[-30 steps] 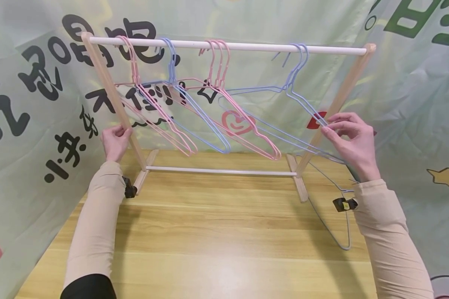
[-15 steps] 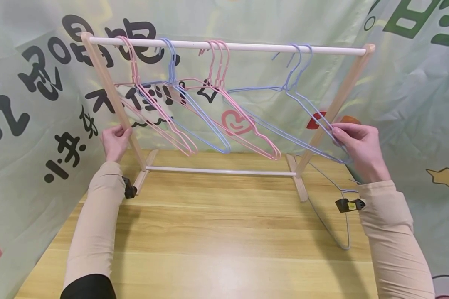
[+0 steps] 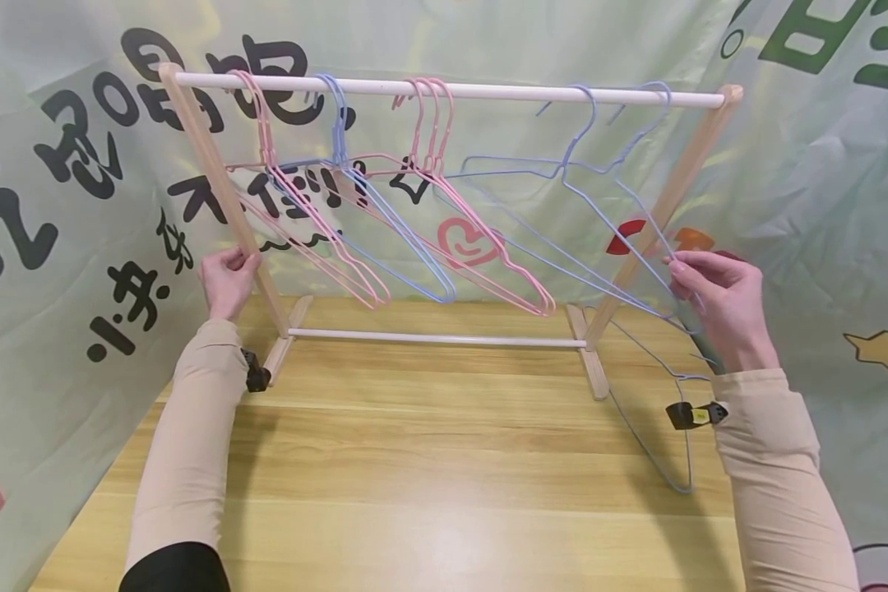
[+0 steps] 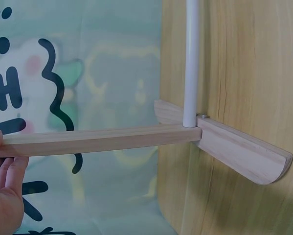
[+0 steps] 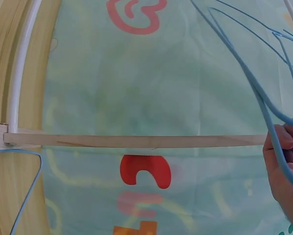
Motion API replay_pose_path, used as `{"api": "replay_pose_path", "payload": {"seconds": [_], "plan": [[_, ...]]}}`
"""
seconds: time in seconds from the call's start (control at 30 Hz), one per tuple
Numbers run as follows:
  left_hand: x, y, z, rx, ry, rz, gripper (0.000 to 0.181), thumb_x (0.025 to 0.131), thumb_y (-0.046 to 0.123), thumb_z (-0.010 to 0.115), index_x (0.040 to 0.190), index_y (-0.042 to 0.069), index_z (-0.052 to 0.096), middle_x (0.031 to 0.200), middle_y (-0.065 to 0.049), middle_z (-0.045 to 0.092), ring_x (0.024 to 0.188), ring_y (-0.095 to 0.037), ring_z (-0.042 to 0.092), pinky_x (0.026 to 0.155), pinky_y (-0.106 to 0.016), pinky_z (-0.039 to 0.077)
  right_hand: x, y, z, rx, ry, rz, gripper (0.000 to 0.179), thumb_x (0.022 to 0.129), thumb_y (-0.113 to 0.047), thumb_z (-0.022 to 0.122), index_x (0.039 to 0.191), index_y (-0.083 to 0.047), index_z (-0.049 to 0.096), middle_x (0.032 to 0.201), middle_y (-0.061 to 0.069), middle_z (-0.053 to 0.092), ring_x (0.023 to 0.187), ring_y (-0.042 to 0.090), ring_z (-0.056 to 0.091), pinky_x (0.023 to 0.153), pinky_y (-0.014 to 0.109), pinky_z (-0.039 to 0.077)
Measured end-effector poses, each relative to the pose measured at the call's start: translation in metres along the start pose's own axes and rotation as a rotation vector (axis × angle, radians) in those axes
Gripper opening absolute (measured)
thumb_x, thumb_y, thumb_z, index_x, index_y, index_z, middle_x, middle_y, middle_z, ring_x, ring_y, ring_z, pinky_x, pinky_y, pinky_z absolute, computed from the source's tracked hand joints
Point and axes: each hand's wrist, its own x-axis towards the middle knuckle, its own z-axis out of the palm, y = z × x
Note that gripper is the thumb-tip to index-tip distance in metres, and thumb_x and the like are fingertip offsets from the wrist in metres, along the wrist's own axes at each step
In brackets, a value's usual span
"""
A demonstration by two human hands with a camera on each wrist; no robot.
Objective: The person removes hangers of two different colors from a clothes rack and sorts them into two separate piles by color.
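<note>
In the head view a clothes rack with wooden posts and a white top bar (image 3: 503, 93) stands on the table. My left hand (image 3: 228, 284) grips the left post (image 4: 107, 140) between thumb and fingers, low down. At the right end, my right hand (image 3: 725, 304) pinches the lower right corner of a blue clothes hanger (image 3: 666, 111), whose hook loops over the top bar. This hanger is turned at an angle and crosses a second blue hanger (image 3: 566, 160) hanging just left of it. In the right wrist view, blue wire (image 5: 276, 142) passes in front of the fingers.
Pink hangers (image 3: 269, 156), blue hangers (image 3: 339, 136) and another pink group (image 3: 435, 164) hang further left. A loose blue-grey hanger (image 3: 686, 444) lies on the table (image 3: 429, 460) by the right foot. A white lower bar (image 3: 437, 338) joins the feet; printed cloth stands behind.
My right hand has moved right and slightly down with the blue hanger, whose hook slid right along the bar, away from the other blue one. The left hand has stayed still.
</note>
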Motion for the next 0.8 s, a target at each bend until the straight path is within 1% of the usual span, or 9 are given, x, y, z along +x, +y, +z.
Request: {"api": "replay_pose_path", "payload": {"seconds": [0.1, 0.33, 0.53, 0.73, 0.8], "plan": [[0.000, 0.000, 0.000, 0.004, 0.002, -0.001, 0.038, 0.098, 0.023, 0.065, 0.131, 0.004, 0.066, 0.128, -0.019, 0.067, 0.122, -0.027, 0.067, 0.105, -0.035, 0.053, -0.001, 0.003, -0.001, 0.011, 0.017, -0.032, 0.019, 0.090, 0.016, 0.059, 0.099, 0.009, 0.075, 0.086, 0.010, 0.079, 0.065, 0.015, 0.066, 0.064, 0.018, 0.058], [0.002, -0.001, -0.001, 0.006, -0.004, 0.000, 0.038, 0.098, 0.024, 0.064, 0.131, 0.005, 0.066, 0.129, -0.018, 0.066, 0.123, -0.027, 0.066, 0.105, -0.034, 0.053, -0.001, 0.010, 0.000, 0.060, 0.102, -0.116, 0.015, 0.089, 0.017, 0.060, 0.095, 0.012, 0.073, 0.084, 0.014, 0.078, 0.062, 0.016, 0.066, 0.060, 0.020, 0.058], [0.002, -0.001, -0.001, 0.006, -0.009, 0.007, 0.039, 0.098, 0.024, 0.064, 0.131, 0.004, 0.066, 0.129, -0.018, 0.066, 0.122, -0.027, 0.066, 0.104, -0.032, 0.054, -0.003, 0.014, 0.000, 0.103, 0.136, -0.143, 0.014, 0.089, 0.017, 0.061, 0.095, 0.014, 0.072, 0.083, 0.015, 0.078, 0.060, 0.018, 0.066, 0.059, 0.022, 0.058], [0.003, -0.002, 0.000, -0.005, -0.011, 0.018, 0.038, 0.098, 0.021, 0.064, 0.132, 0.004, 0.065, 0.129, -0.019, 0.066, 0.123, -0.029, 0.066, 0.106, -0.036, 0.053, -0.002, 0.016, -0.001, 0.197, 0.159, -0.176, 0.014, 0.088, 0.021, 0.059, 0.093, 0.018, 0.071, 0.080, 0.019, 0.076, 0.060, 0.021, 0.066, 0.057, 0.024, 0.057], [0.003, -0.003, 0.000, -0.009, -0.014, 0.024, 0.038, 0.098, 0.020, 0.063, 0.132, 0.003, 0.065, 0.130, -0.019, 0.066, 0.123, -0.030, 0.066, 0.106, -0.037, 0.052, -0.002, 0.016, -0.001, 0.213, 0.167, -0.189, 0.013, 0.087, 0.022, 0.059, 0.092, 0.018, 0.071, 0.079, 0.019, 0.076, 0.060, 0.020, 0.065, 0.056, 0.024, 0.057]]}}
